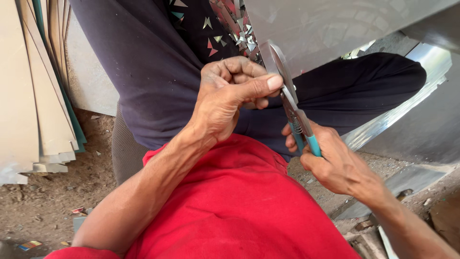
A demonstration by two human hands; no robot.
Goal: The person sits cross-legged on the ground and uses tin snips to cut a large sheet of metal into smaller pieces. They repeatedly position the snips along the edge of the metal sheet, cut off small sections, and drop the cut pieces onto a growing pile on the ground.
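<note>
**Snips biting a metal piece over the lap**

The small metal piece (274, 60) sits above the person's lap, pinched by the left hand (230, 93), thumb pressed along its edge. The tin snips (297, 117) (teal handles) meet it from below, the right hand (330, 160) wrapped closed around the handles. Triangular metal offcuts (235, 26) litter the dark trousers (158, 67). Stacked sheets (33, 86) lean at the left, over the dirt floor (48, 201).
</note>
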